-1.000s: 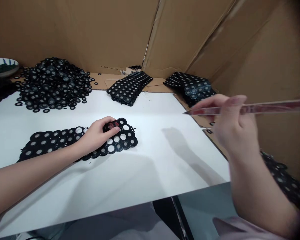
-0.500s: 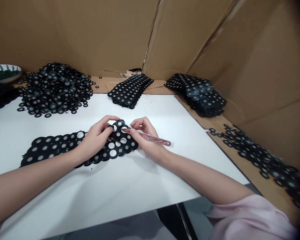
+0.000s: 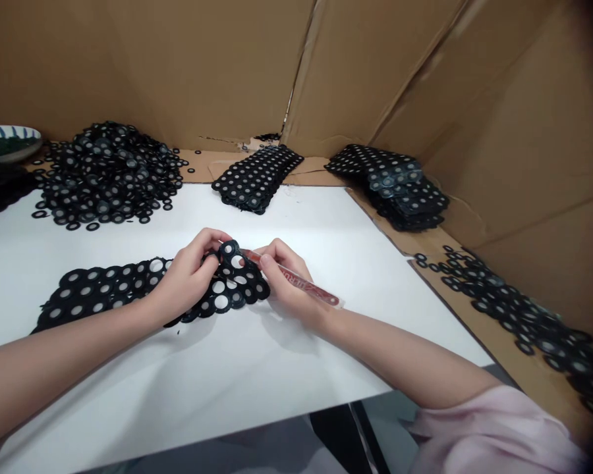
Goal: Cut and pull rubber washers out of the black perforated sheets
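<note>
White tabletop (image 3: 326, 224): perforated sheet (image 3: 128, 283) between both hands' grip.

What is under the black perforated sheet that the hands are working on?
The black perforated sheet lies on the white tabletop, which shows through its round holes. Under the left hand and the lifted end by the right hand, whatever lies beneath is covered.

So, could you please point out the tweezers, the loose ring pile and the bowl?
tweezers (image 3: 311, 290): head view, red handle by the right hand.
loose ring pile (image 3: 106, 172): head view, heap's middle.
bowl (image 3: 10, 133): head view, patterned rim.
</note>
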The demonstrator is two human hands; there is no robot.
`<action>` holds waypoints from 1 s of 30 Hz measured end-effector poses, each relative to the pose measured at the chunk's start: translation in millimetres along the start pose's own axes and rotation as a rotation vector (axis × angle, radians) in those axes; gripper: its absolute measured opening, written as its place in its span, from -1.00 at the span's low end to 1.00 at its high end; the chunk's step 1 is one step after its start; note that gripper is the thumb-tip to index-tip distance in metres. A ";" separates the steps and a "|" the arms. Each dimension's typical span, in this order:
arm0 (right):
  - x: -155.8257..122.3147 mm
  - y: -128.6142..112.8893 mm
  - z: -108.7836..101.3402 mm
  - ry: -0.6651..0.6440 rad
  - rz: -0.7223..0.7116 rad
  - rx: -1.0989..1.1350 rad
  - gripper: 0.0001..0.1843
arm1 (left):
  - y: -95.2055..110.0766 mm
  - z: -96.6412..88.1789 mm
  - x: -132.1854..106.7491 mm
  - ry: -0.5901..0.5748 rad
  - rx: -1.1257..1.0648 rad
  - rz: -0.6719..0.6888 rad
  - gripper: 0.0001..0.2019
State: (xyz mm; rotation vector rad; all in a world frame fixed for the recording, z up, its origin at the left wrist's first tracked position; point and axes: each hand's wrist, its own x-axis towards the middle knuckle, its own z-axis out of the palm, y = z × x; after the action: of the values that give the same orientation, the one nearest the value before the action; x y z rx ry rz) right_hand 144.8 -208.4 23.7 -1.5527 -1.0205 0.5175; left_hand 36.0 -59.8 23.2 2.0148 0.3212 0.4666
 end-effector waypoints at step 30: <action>0.7 1.5 2.5 -0.005 -0.042 0.008 -0.78 | 0.2 3.9 -0.2 -0.010 0.010 -0.051 -0.83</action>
State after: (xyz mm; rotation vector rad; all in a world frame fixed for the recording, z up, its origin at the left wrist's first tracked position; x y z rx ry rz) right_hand 143.7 -206.4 21.8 -1.5210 -1.0516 0.4961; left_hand 37.6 -63.0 21.6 2.0127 0.3684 0.4240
